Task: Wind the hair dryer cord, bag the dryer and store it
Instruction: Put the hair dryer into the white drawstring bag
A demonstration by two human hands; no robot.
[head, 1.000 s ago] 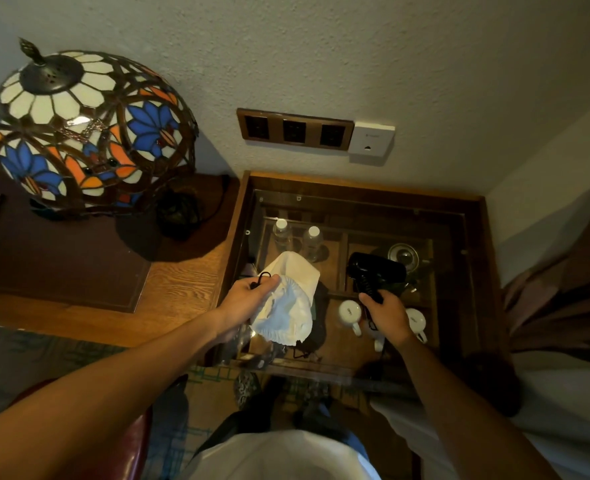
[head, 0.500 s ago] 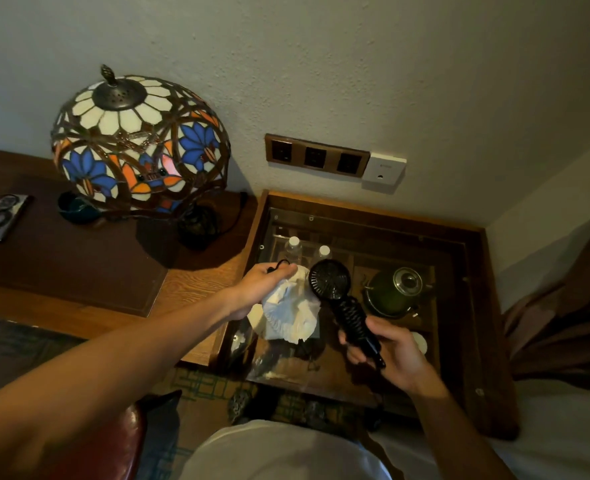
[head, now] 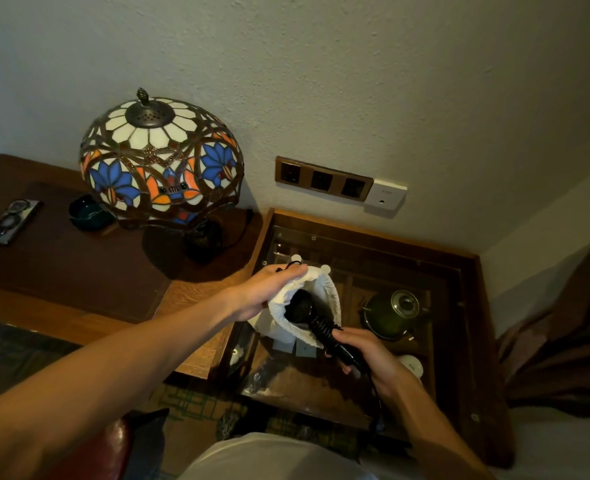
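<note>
The right hand (head: pixel 366 355) fingers wrap the hair dryer (head: pixel 316 320) handle — its long axis points head-first into the bag (head: pixel 324 289) mouth, pinched open by left hand (head: pixel 269 289) fingers.

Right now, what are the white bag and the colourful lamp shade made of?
The white bag looks like soft matte cloth: it crumples and folds in the left hand. The lamp shade looks like glossy stained glass: blue, orange and cream pieces in dark metal-looking seams.
</note>
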